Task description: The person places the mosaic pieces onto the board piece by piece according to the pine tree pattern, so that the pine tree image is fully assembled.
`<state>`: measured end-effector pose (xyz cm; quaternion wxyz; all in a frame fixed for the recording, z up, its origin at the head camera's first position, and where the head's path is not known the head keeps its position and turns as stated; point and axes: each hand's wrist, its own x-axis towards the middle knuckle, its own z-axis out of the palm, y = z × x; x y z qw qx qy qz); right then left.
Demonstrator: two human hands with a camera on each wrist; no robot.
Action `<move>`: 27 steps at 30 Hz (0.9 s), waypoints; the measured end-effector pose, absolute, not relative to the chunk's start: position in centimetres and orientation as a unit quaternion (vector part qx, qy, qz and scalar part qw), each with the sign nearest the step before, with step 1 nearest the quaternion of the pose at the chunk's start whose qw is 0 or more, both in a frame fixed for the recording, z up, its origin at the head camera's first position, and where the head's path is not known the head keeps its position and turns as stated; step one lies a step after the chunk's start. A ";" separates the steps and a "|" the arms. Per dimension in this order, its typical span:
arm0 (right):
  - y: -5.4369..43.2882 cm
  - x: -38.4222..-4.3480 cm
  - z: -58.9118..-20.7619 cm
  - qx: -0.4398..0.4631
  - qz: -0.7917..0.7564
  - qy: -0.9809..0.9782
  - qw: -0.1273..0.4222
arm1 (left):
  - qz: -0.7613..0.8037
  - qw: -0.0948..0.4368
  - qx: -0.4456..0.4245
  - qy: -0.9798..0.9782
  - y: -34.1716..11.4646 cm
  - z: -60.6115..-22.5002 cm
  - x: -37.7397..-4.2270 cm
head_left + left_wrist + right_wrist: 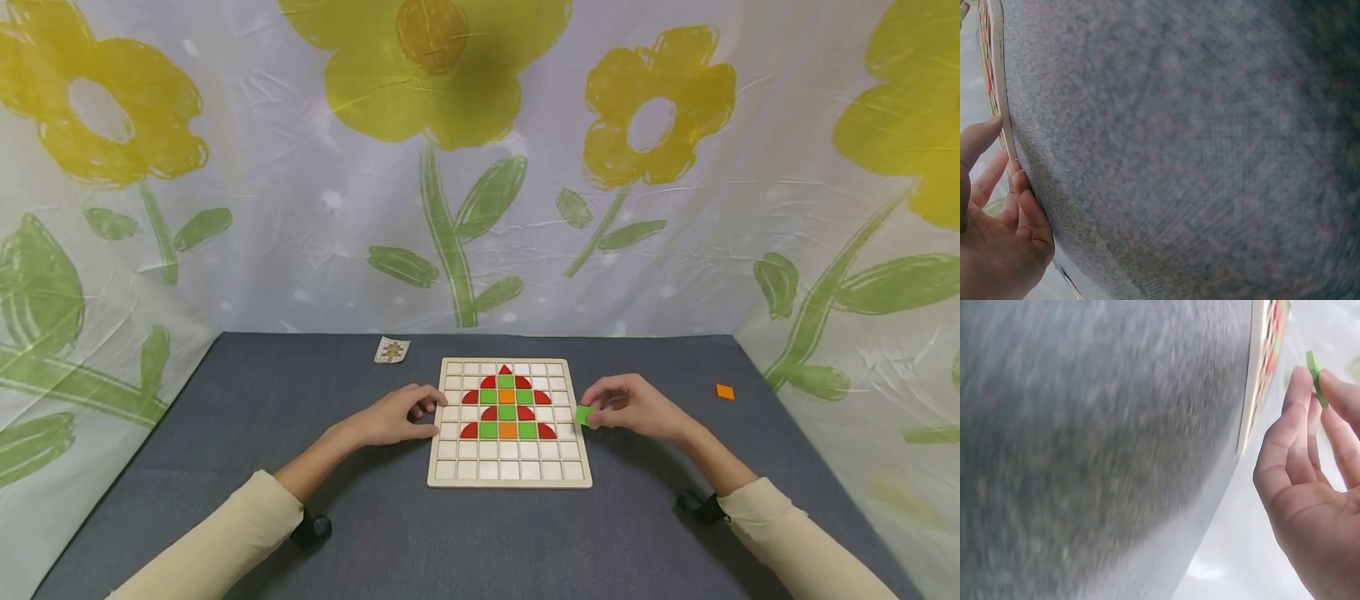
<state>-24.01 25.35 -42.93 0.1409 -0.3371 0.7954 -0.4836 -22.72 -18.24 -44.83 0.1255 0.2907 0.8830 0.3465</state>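
Note:
A wooden grid board (510, 482) lies on the table, with red, green and orange tiles forming a tiered tree shape in its cells. The left hand (397, 414) is at the board's left edge, thumb and fingertips touching the rim; in the left wrist view that hand (1007, 231) has its fingers loosely bent beside the rim. Just over the board's right edge, the right hand (633, 407) pinches a green square tile (582, 415) between thumb and fingers. The right wrist view shows the green tile (1316, 378) tilted, edge-on, apart from the board.
An orange square tile (724, 392) lies by itself toward the table's right side. Behind the board, to the left, is a small patterned card (392, 350). The dark grey table (510, 550) ends at a flower-printed curtain (300, 208). Black straps sit on both wrists.

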 end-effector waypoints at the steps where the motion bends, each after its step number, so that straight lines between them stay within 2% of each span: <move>1: 25.1 -24.0 -43.0 -0.340 -0.486 0.792 0.144 | 0.347 0.126 0.291 0.883 -18.2 -44.8 -22.7; 10: 22.4 -23.4 -43.3 -0.342 -0.474 0.796 0.155 | 0.350 0.127 0.293 0.880 -18.1 -44.6 -22.7; 27: 17.9 -22.5 -43.6 -0.399 -0.476 0.770 0.147 | 0.348 0.129 0.289 0.883 -18.3 -44.9 -22.7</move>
